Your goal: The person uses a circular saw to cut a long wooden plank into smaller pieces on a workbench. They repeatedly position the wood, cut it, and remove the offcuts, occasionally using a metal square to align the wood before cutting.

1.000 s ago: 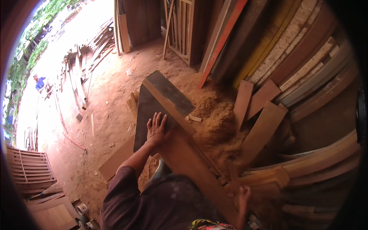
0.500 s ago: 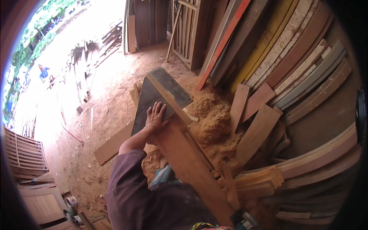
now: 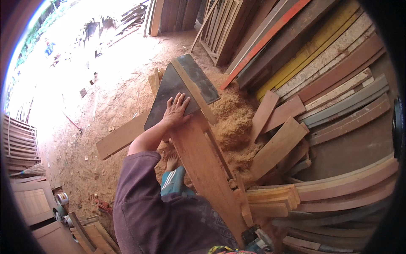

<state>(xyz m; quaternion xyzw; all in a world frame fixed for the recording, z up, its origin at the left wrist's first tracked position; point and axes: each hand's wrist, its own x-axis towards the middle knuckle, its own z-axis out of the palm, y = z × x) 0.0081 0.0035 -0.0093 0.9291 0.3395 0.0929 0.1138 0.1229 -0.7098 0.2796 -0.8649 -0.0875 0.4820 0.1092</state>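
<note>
My left hand [image 3: 176, 111] lies palm down with fingers stretched out, across a dark flat panel [image 3: 165, 91] and the upper end of a long reddish-brown plank [image 3: 203, 165]. A pale wooden strip [image 3: 190, 84] crosses the dark surface beyond my fingertips. The plank slants down to the lower right, past my body. Near its lower end sits a power tool [image 3: 259, 242] with a dark and teal body, partly cut off by the frame edge. My right hand is not in view.
A sawdust heap [image 3: 232, 122] lies right of the panel. Leaning boards [image 3: 313, 55] and short offcuts [image 3: 279, 148] crowd the right side. Another board [image 3: 120, 135] sticks out to the left. Slatted frames [image 3: 20, 139] and door panels [image 3: 31, 203] stand at the left; a person [image 3: 49, 47] is far off.
The view has shifted, and the panel and my left hand appear higher in it. My hand stays flat there. A bare foot and more of the teal trousers now show beside the plank.
</note>
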